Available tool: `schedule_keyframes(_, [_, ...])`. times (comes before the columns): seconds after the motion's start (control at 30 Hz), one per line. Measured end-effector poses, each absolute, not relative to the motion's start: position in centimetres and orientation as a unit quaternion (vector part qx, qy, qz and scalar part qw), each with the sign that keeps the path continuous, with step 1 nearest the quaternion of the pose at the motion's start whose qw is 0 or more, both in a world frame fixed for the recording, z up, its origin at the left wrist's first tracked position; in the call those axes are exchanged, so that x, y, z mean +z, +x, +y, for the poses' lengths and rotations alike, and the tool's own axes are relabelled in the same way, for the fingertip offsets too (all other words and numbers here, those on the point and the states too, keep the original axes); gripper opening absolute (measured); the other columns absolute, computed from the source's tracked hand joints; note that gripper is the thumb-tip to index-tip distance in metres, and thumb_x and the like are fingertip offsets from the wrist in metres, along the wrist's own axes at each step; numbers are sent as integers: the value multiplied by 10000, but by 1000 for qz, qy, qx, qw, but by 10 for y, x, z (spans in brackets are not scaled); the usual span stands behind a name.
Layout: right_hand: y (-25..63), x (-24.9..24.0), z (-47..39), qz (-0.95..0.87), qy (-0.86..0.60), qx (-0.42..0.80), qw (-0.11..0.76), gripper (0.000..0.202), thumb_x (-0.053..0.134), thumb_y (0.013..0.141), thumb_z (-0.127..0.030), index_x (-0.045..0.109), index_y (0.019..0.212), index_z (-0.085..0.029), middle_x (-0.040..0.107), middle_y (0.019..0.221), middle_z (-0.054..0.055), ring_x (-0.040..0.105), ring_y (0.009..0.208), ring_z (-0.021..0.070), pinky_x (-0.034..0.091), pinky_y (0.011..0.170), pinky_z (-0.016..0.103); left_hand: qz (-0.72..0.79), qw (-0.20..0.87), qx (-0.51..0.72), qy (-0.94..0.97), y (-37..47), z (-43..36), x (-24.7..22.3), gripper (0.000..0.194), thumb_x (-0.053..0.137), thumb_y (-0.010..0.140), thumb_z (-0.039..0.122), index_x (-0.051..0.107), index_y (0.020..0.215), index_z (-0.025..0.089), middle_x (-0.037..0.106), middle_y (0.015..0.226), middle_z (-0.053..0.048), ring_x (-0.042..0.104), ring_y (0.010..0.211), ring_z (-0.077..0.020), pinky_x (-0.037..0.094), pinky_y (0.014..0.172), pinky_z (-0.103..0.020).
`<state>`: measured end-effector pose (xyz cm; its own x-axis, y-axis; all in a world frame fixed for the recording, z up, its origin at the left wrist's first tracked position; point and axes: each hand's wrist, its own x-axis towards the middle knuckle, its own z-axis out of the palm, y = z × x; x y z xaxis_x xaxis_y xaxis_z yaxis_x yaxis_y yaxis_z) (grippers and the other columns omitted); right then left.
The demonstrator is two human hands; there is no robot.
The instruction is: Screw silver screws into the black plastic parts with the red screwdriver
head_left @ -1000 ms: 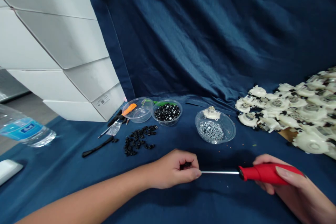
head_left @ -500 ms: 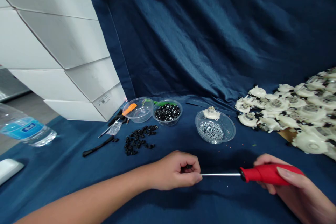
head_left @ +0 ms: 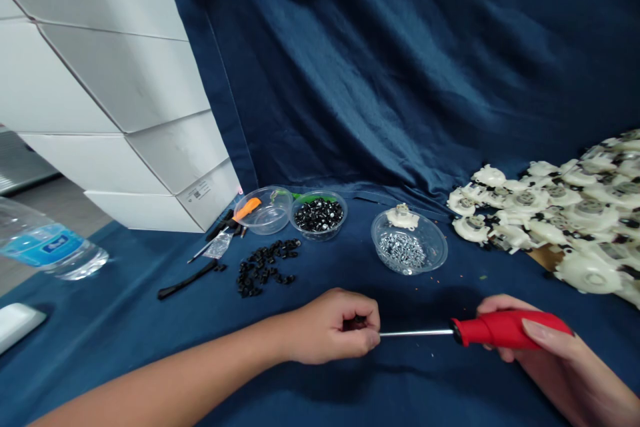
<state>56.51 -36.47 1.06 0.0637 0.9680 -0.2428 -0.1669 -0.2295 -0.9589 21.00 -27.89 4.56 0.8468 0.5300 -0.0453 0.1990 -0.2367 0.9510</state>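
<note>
My right hand (head_left: 530, 333) is wrapped round the red handle of a screwdriver (head_left: 505, 329), its metal shaft pointing left. The shaft's tip disappears at the fingertips of my left hand (head_left: 340, 327), which is closed in a pinch. A small dark part shows inside the curl of those fingers, mostly hidden, so I cannot make out what it is. Beyond my hands stands a clear bowl (head_left: 435, 257) of silver screws, with a cream plastic part (head_left: 403, 217) resting on its far rim. Small black plastic pieces (head_left: 265, 267) lie scattered past my left hand.
A clear bowl of black parts (head_left: 320, 215) stands beside another clear bowl (head_left: 270, 220). Cream plastic housings (head_left: 590, 273) are heaped at right. At left are stacked white boxes (head_left: 165, 153), a water bottle (head_left: 55, 243), an orange-handled tool (head_left: 247, 207) and a black strip (head_left: 187, 280).
The screwdriver and my right hand have shifted slightly left. My left hand has barely moved and stays closed at the shaft's tip.
</note>
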Motion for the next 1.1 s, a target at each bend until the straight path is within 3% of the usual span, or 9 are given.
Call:
schedule_keyframes(0.33, [567, 9, -363, -385, -533, 571, 492, 509, 661, 897, -680, 805, 1022, -208, 705, 652, 92, 650, 679, 264, 500, 634, 348, 236, 562, 149, 779, 209, -278, 45, 205, 646, 993, 309, 610, 844, 172, 576, 781, 16, 507, 725, -133, 414, 688, -250])
schedule_keyframes(0.57, [563, 11, -364, -375, -523, 572, 509, 443, 659, 933, -642, 813, 1044, -241, 705, 637, 70, 688, 709, 244, 513, 648, 301, 255, 567, 143, 770, 210, -279, 47, 232, 655, 992, 352, 615, 847, 175, 546, 754, 28, 464, 679, -119, 381, 638, -236])
schedule_keyframes(0.8, [561, 11, -364, -372, -537, 562, 508, 478, 654, 918, -668, 798, 1037, -228, 730, 683, 92, 675, 694, 270, 519, 633, 355, 261, 574, 153, 761, 211, -280, 48, 298, 663, 1008, 409, 611, 839, 169, 526, 737, 34, 438, 669, -114, 366, 628, -234])
schedule_keyframes(1.1, [562, 10, -365, -358, -547, 557, 512, 445, 609, 975, -628, 793, 1075, -235, 666, 598, 52, 661, 704, 273, 524, 672, 359, 270, 591, 147, 746, 212, -281, 49, 338, 698, 1010, 457, 606, 855, 171, 495, 713, 49, 411, 640, -103, 344, 599, -230])
